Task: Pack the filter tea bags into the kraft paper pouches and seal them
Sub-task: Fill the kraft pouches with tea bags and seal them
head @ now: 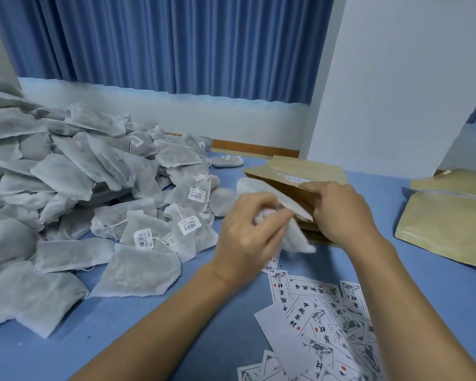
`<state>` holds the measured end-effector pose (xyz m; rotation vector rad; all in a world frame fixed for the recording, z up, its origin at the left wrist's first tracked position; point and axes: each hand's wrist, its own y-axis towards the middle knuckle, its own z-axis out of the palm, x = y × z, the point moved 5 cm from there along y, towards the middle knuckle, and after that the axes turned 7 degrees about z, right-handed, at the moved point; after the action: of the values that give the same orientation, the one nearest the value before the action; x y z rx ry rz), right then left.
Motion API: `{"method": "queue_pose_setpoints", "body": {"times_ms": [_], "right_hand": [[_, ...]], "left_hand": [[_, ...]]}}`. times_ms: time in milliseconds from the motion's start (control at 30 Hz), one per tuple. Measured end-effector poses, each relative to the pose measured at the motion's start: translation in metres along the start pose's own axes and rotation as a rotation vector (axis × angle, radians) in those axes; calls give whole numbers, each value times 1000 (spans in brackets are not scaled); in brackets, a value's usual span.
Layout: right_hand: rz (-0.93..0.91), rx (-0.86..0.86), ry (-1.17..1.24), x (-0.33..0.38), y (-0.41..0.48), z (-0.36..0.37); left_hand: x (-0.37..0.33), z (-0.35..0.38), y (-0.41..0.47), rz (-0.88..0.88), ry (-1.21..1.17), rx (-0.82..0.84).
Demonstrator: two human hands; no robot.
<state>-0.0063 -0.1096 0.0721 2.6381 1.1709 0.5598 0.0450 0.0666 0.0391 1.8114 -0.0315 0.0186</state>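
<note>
A big heap of grey filter tea bags [66, 188] with white tags covers the left of the blue table. My left hand [248, 232] grips one white tea bag [297, 237] at the mouth of a kraft paper pouch [294, 174]. My right hand [338, 210] holds the pouch's near edge, on top of a stack of flat pouches. Part of the tea bag is hidden by my fingers and the pouch flap.
More kraft pouches [448, 224] lie at the right edge of the table. Several white printed labels [322, 320] are scattered near the front right. A blue curtain [162, 42] and a white wall stand behind the table.
</note>
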Motion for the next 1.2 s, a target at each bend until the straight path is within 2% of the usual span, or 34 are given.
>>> {"method": "queue_pose_setpoints", "body": {"times_ms": [100,167,333,467,533,567,700,767,833,900,1000,1067,1200], "right_hand": [[-33,9,20,0,0,-1],[-27,10,9,-1,0,0],[-1,40,-5,-4,1,1],[1,33,-6,-4,1,-3],[-7,38,-5,-4,-1,-3],[-12,42,0,-4,-1,-3],[-23,59,30,-3,-1,-3],[-32,59,33,0,-2,-3],[-52,41,31,5,-4,-5],[-71,34,19,9,-7,-7],[-91,26,28,11,-9,-12],[-86,12,70,9,-8,-19],[-63,17,93,8,-10,-22]], "left_hand": [[-2,20,-22,-203,-49,217],[-2,24,-25,-321,-32,268],[-15,17,-5,-393,70,210],[-5,7,2,-716,-164,-48],[-3,2,7,-685,-188,-106],[-3,1,9,-614,-144,-78],[-11,7,14,-199,185,201],[-16,22,14,-124,284,483],[-16,39,11,-187,364,735],[-9,53,18,-296,418,890],[12,85,38,-412,371,1072],[31,106,45,-421,302,1132],[71,127,35,-580,173,1087]]}}
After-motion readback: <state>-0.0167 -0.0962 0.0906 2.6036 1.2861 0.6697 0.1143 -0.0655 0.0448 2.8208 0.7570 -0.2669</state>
